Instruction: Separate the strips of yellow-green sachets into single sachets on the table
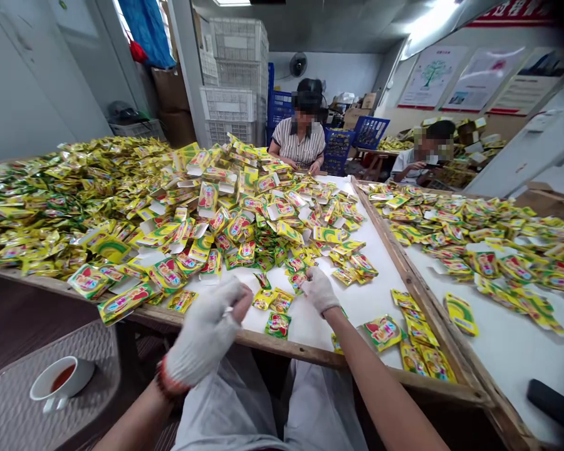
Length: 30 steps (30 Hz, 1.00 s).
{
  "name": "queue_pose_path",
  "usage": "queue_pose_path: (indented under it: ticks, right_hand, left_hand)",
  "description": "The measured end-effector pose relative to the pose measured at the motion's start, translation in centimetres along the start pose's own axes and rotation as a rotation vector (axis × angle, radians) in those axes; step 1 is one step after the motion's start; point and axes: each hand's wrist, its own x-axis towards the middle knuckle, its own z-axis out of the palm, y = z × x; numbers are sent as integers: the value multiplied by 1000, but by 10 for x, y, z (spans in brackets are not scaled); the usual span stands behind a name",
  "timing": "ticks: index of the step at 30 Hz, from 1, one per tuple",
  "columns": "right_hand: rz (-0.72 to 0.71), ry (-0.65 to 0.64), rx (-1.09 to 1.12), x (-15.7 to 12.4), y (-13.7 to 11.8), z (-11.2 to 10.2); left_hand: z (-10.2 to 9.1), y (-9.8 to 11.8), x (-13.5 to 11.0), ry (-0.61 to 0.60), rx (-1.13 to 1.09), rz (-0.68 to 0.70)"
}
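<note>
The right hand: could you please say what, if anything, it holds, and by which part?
Cannot tell: the right hand is beside a small packet, any grip hidden.

Left of the wooden rail (408, 275) are two gloved hands, one left hand (207, 332) and one right hand (318, 291), two yellow sachets (281, 301) side by side, one lone green sachet (278, 326) and a heap of open cartons (208, 197) too many to count. One printed carton (383, 332) lies just left of the rail; one yellow carton (460, 314) lies just right, with one black object (552, 404) farther right. Well left of the rail stands one handled cup (64, 381). Beyond the rail are two co-workers (305, 139), one wall fan (298, 64) and three posters (432, 76).
</note>
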Motion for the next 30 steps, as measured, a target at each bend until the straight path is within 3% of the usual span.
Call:
queue_pose_path:
  ticks: [4, 6, 8, 12, 16, 20, 27, 30]
  right_hand:
    - [51, -43, 167, -22, 7, -10]
    - [58, -32, 231, -30, 9, -9]
    - [49, -1, 279, -36, 11, -9]
    - [1, 18, 326, -38, 13, -14]
    - [-75, -57, 349, -38, 9, -15]
    - [-87, -101, 358, -39, 4, -10]
    - [-84, 30, 306, -44, 5, -9]
    - [-62, -70, 400, -46, 4, -4]
  left_hand:
    - [71, -22, 37, -312, 130, 109]
    - [102, -32, 57, -404, 262, 122]
    - [121, -40, 73, -449, 324, 83]
    - [122, -49, 92, -453, 253, 12]
    - [113, -47, 95, -411, 39, -47]
    - [119, -37, 88, -358, -234, -132]
    - [134, -30, 63, -246, -613, -249]
    - [137, -31, 57, -233, -707, -244]
